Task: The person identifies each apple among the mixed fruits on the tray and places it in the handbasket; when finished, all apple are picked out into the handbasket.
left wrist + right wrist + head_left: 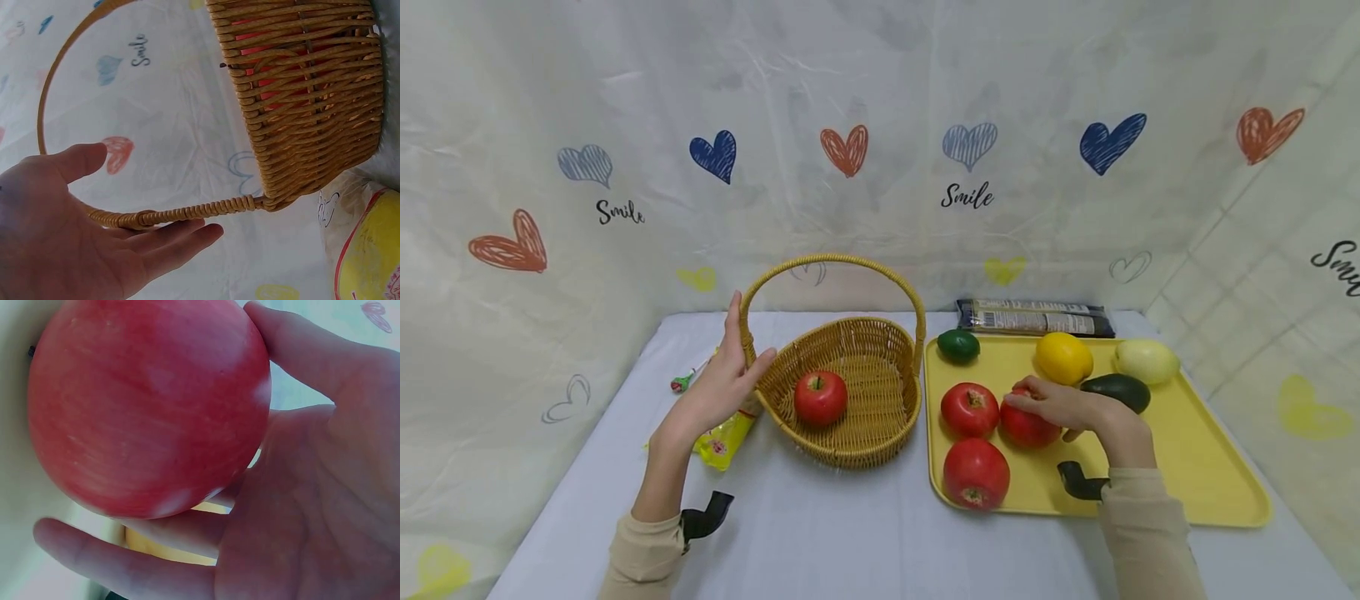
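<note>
My left hand [726, 375] rests against the side of the wicker basket's tall handle [181, 214], thumb spread apart and fingers nearly straight. The basket [880, 450] stands upright with one red apple [821, 397] inside. My right hand [1063, 406] grips another red apple [150, 406] from above, its thumb on one side and fingers round the other; the little finger stands off it. That apple is at the yellow tray [1202, 467], next to two more red apples, one behind [970, 408] and one in front [976, 473].
The tray also bears a small green fruit [958, 346], a yellow lemon [1064, 358], a dark avocado [1118, 392] and a pale green fruit [1147, 361]. Dark packets [1033, 318] lie behind it. A yellow snack bag [722, 442] and a wrapped lollipop [682, 382] lie left of the basket.
</note>
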Demonstrator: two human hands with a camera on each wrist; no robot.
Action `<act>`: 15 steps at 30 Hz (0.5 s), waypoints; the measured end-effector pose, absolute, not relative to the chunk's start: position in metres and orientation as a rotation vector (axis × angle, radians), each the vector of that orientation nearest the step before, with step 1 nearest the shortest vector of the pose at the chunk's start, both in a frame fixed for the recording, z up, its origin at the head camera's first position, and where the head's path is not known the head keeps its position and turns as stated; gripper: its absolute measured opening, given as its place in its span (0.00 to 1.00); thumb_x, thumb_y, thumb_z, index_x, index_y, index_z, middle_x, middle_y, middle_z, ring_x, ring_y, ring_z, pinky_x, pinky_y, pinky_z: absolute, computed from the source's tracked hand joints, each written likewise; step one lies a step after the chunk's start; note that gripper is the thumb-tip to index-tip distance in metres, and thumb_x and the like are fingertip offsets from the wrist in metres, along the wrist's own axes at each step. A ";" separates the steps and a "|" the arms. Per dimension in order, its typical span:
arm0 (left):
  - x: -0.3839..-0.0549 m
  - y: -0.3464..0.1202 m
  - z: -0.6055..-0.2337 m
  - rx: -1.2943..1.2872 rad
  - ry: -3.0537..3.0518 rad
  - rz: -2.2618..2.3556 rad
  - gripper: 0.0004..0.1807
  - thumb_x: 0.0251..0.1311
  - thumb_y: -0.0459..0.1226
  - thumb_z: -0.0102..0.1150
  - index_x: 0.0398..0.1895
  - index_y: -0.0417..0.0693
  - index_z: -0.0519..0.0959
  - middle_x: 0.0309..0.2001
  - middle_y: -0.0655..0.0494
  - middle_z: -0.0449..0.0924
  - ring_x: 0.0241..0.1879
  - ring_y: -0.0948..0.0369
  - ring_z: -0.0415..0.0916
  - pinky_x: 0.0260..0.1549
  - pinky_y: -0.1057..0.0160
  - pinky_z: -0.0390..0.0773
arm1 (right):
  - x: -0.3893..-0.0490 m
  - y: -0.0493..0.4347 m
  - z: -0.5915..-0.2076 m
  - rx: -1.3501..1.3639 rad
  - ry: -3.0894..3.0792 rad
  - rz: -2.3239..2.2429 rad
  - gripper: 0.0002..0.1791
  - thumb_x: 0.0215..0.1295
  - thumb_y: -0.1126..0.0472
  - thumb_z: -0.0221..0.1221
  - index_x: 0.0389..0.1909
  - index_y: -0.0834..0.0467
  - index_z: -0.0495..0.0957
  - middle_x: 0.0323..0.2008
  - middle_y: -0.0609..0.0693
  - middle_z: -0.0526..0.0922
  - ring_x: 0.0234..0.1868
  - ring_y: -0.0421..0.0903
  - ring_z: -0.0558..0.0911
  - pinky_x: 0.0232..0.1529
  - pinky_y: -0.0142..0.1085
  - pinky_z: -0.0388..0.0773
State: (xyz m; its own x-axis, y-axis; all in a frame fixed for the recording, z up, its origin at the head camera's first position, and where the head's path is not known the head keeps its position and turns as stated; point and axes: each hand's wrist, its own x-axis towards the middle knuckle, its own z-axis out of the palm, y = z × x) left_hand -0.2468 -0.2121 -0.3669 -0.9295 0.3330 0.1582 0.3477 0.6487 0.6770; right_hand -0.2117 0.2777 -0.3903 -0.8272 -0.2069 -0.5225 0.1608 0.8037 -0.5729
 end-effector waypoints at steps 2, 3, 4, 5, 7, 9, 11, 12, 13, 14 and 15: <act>-0.246 -0.212 -0.367 -0.579 -2.842 -1.175 0.53 0.78 0.55 0.46 0.78 0.66 0.12 0.83 0.52 0.18 0.82 0.36 0.39 0.75 0.31 0.51 | -0.211 0.278 -0.391 -0.039 2.399 -0.852 0.39 0.76 0.34 0.48 0.71 0.61 0.59 0.66 0.72 0.64 0.62 0.69 0.71 0.52 0.60 0.84; -0.246 -0.212 -0.367 -0.574 -2.846 -1.173 0.53 0.78 0.55 0.45 0.77 0.67 0.11 0.83 0.52 0.19 0.82 0.36 0.40 0.75 0.31 0.52 | -0.211 0.278 -0.391 -0.042 2.402 -0.854 0.39 0.76 0.35 0.48 0.71 0.61 0.60 0.66 0.71 0.65 0.61 0.68 0.72 0.51 0.59 0.84; -0.246 -0.212 -0.367 -0.574 -2.846 -1.172 0.53 0.78 0.56 0.45 0.77 0.68 0.11 0.83 0.52 0.19 0.82 0.36 0.39 0.75 0.31 0.51 | -0.211 0.278 -0.391 -0.044 2.405 -0.854 0.38 0.76 0.35 0.49 0.71 0.61 0.60 0.65 0.71 0.66 0.60 0.67 0.73 0.51 0.57 0.85; -0.246 -0.212 -0.367 -0.574 -2.845 -1.172 0.53 0.78 0.56 0.45 0.77 0.68 0.11 0.83 0.53 0.18 0.82 0.36 0.39 0.75 0.31 0.51 | -0.211 0.278 -0.391 -0.046 2.407 -0.852 0.38 0.76 0.35 0.49 0.71 0.61 0.60 0.64 0.70 0.67 0.59 0.66 0.73 0.50 0.56 0.85; -0.246 -0.212 -0.367 -0.581 -2.836 -1.176 0.53 0.77 0.56 0.45 0.77 0.68 0.12 0.83 0.55 0.17 0.82 0.38 0.37 0.76 0.32 0.50 | -0.211 0.278 -0.391 -0.051 2.410 -0.846 0.37 0.76 0.36 0.50 0.70 0.61 0.61 0.62 0.69 0.68 0.58 0.64 0.74 0.49 0.54 0.86; -0.247 -0.212 -0.367 -0.592 -2.826 -1.183 0.53 0.77 0.57 0.45 0.77 0.68 0.12 0.83 0.56 0.16 0.83 0.38 0.36 0.76 0.32 0.49 | -0.212 0.279 -0.391 -0.053 2.413 -0.834 0.37 0.76 0.35 0.50 0.69 0.60 0.62 0.61 0.68 0.70 0.57 0.62 0.74 0.48 0.53 0.86; -0.246 -0.212 -0.367 -0.598 -2.821 -1.188 0.53 0.77 0.56 0.45 0.77 0.69 0.12 0.83 0.57 0.16 0.83 0.39 0.35 0.76 0.32 0.49 | -0.212 0.279 -0.392 -0.061 2.416 -0.823 0.37 0.75 0.35 0.51 0.68 0.60 0.63 0.60 0.68 0.71 0.56 0.61 0.75 0.47 0.52 0.86; -0.246 -0.212 -0.367 -0.598 -2.821 -1.191 0.53 0.77 0.56 0.45 0.77 0.69 0.12 0.83 0.57 0.16 0.83 0.39 0.34 0.76 0.31 0.49 | -0.212 0.279 -0.392 -0.066 2.419 -0.818 0.37 0.74 0.34 0.52 0.67 0.60 0.64 0.59 0.67 0.71 0.56 0.61 0.75 0.47 0.52 0.86; -0.246 -0.211 -0.367 -0.597 -2.821 -1.191 0.53 0.77 0.56 0.46 0.77 0.69 0.12 0.83 0.57 0.17 0.83 0.39 0.35 0.76 0.31 0.49 | -0.212 0.279 -0.392 -0.065 2.421 -0.815 0.37 0.74 0.34 0.52 0.67 0.59 0.64 0.59 0.67 0.72 0.55 0.60 0.76 0.47 0.51 0.86; -0.245 -0.211 -0.367 -0.596 -2.819 -1.192 0.53 0.77 0.56 0.46 0.77 0.69 0.12 0.83 0.56 0.17 0.83 0.39 0.35 0.76 0.31 0.50 | -0.212 0.279 -0.392 -0.067 2.424 -0.814 0.37 0.73 0.34 0.53 0.67 0.59 0.65 0.59 0.66 0.72 0.55 0.59 0.76 0.46 0.51 0.86; -0.245 -0.211 -0.367 -0.594 -2.819 -1.191 0.53 0.78 0.56 0.46 0.78 0.69 0.12 0.83 0.56 0.18 0.83 0.39 0.36 0.76 0.31 0.50 | -0.211 0.279 -0.392 -0.077 2.430 -0.809 0.37 0.73 0.34 0.54 0.66 0.59 0.65 0.58 0.65 0.73 0.54 0.58 0.76 0.45 0.50 0.86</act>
